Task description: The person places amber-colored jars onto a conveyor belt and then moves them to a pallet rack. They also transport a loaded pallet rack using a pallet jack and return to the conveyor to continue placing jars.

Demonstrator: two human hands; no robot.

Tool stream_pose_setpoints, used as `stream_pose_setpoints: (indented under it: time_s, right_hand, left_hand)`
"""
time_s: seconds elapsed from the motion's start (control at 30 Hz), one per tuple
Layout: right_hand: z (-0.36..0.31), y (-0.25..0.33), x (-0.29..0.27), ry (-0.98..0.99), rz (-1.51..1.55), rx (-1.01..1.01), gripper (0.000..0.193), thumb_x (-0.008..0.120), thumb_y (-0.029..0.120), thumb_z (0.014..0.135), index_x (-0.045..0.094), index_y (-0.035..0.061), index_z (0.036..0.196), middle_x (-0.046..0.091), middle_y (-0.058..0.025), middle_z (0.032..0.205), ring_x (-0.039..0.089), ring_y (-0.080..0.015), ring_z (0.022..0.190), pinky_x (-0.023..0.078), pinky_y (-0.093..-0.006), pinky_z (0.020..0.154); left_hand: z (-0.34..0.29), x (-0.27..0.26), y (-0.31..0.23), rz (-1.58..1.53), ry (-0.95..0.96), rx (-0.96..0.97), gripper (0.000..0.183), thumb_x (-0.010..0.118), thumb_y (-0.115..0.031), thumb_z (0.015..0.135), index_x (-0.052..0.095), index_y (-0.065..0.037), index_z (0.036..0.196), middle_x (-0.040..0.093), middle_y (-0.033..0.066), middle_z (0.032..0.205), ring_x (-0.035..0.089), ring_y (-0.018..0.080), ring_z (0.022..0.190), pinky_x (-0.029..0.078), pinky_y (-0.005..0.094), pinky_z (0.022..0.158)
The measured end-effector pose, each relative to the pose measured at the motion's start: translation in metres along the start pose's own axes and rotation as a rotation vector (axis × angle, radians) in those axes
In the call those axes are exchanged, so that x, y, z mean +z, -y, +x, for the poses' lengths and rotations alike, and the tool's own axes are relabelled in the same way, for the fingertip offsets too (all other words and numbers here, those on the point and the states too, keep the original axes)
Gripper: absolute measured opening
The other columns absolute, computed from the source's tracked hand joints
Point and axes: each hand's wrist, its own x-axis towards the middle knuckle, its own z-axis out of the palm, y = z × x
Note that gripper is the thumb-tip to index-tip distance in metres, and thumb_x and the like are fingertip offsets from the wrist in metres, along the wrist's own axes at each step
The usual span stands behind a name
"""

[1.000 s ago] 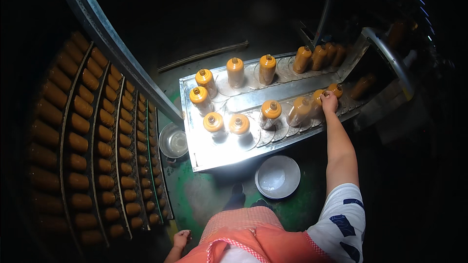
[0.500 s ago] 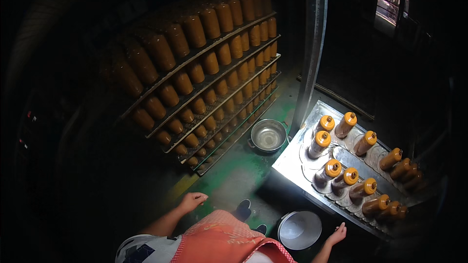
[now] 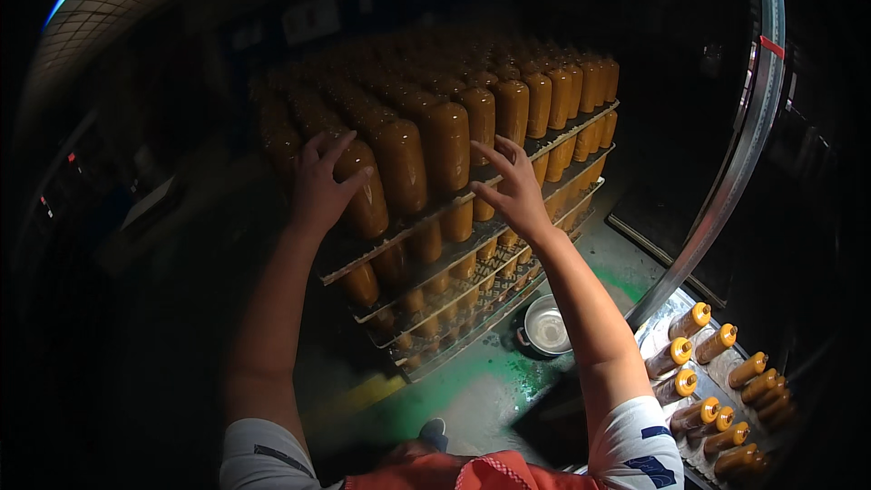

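Both my hands reach out to the top layer of a tall stack of amber-brown, round-topped bottles. My left hand (image 3: 319,183) is open, its fingers and thumb spread around the side of a front corner bottle (image 3: 367,191); whether it presses on the bottle I cannot tell. My right hand (image 3: 517,189) is open too, fingers and thumb apart, in front of another front-row bottle (image 3: 448,147) at its right side. Between the hands stands one more bottle (image 3: 400,166). No bottle is lifted off its board.
Thin boards (image 3: 417,237) separate the stack's layers. On the floor beside it sits a metal basin (image 3: 547,325). At the lower right, a shiny metal table (image 3: 651,338) carries several orange-topped bottles (image 3: 670,358), with a metal post (image 3: 726,191) rising at its corner. The surroundings are dark.
I have turned toward the stack, which is now closer and more central. Both hands have risen from beside my body to the top row of bottles. The table has shifted to the lower right.
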Motion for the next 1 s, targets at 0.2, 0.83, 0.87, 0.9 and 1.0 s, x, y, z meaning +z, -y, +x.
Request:
stream_pose_setpoints:
  time_s: [0.2, 0.83, 0.87, 0.9, 1.0]
  right_hand:
    - [0.135, -0.028, 0.084, 0.191, -0.216, 0.009, 0.051, 0.076, 0.029, 0.081, 0.063, 0.0262, 0.130, 0.045, -0.0234, 0.139, 0.042, -0.0435, 0.129, 0.040, -0.0480, 0.106]
    - [-0.356, -0.011, -0.214, -0.722, 0.575, 0.750, 0.058, 0.073, 0.030, 0.082, 0.058, 0.0087, 0.134, 0.059, -0.0103, 0.121, 0.054, -0.0213, 0.116, 0.040, -0.0350, 0.105]
    - [-0.406, -0.005, -0.230, -0.830, 0.738, 0.835, 0.060, 0.073, 0.032, 0.082, 0.057, 0.0071, 0.134, 0.060, -0.0101, 0.121, 0.055, -0.0206, 0.115, 0.041, -0.0349, 0.104]
    - [-0.451, 0.007, -0.245, -0.869, 0.769, 0.897, 0.061, 0.072, 0.033, 0.082, 0.056, 0.0056, 0.134, 0.060, -0.0100, 0.121, 0.056, -0.0198, 0.115, 0.043, -0.0343, 0.103]
    - [-0.570, 0.045, -0.280, -1.052, 0.850, 1.095, 0.061, 0.065, 0.030, 0.084, 0.050, 0.0013, 0.136, 0.061, -0.0122, 0.122, 0.061, -0.0204, 0.111, 0.049, -0.0343, 0.099]
  left_hand:
    - [0.014, -0.005, 0.020, -0.149, 0.112, 0.074, 0.052, 0.079, -0.024, 0.081, 0.062, -0.021, 0.130, 0.048, 0.0152, 0.136, 0.043, 0.0356, 0.130, 0.041, 0.0440, 0.107]
    - [-0.152, 0.125, -0.172, -1.546, 0.685, -0.021, 0.060, 0.074, -0.038, 0.079, 0.056, -0.008, 0.127, 0.048, 0.0212, 0.138, 0.054, 0.0317, 0.117, 0.051, 0.0447, 0.096]
    - [-0.178, 0.157, -0.205, -1.695, 0.884, -0.132, 0.061, 0.077, -0.035, 0.077, 0.057, -0.008, 0.127, 0.049, 0.0212, 0.137, 0.057, 0.0308, 0.113, 0.052, 0.0444, 0.095]
    - [-0.211, 0.179, -0.235, -1.810, 1.034, -0.320, 0.060, 0.080, -0.030, 0.074, 0.059, -0.006, 0.124, 0.054, 0.0212, 0.132, 0.062, 0.0311, 0.107, 0.054, 0.0440, 0.091]
    - [-0.299, 0.243, -0.325, -1.856, 1.602, -0.704, 0.062, 0.078, -0.028, 0.077, 0.053, -0.006, 0.129, 0.059, 0.0217, 0.128, 0.063, 0.0341, 0.108, 0.057, 0.0468, 0.089]
